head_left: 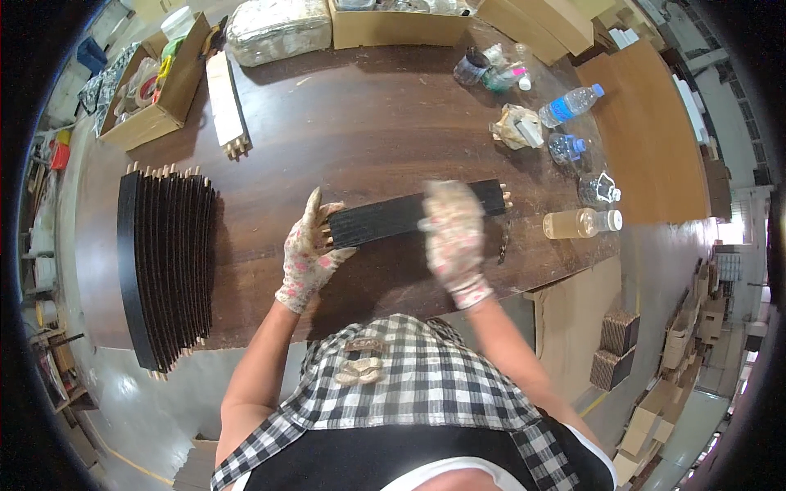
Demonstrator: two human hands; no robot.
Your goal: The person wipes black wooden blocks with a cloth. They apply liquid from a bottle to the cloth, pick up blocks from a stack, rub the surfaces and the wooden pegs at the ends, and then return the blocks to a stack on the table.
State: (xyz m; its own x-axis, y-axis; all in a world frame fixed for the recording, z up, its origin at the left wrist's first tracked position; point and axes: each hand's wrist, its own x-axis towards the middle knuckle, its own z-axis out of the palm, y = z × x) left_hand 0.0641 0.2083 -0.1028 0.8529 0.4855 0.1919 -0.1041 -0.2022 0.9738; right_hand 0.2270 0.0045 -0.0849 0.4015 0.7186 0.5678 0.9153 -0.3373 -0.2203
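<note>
A dark, slightly curved wooden piece [381, 221] with pale pegs at both ends lies across the table before me. My left hand [311, 250], in a flower-patterned glove, is at its left end. Its fingers and thumb are spread around that end, near the pegs. Over the right part of the piece is my right hand [454, 233], gloved the same way and blurred by motion; whether it grips anything is unclear. To the left, a row of similar black pieces [164, 262] stands packed side by side, with pegs at their ends.
A pale pegged strip [225, 102] lies at the back left, beside a cardboard box [155, 127] of tape and tools. Bottles, including one with yellowish liquid [571, 223], line the right side. A plastic-wrapped bundle [278, 31] and another carton [401, 29] stand at the back.
</note>
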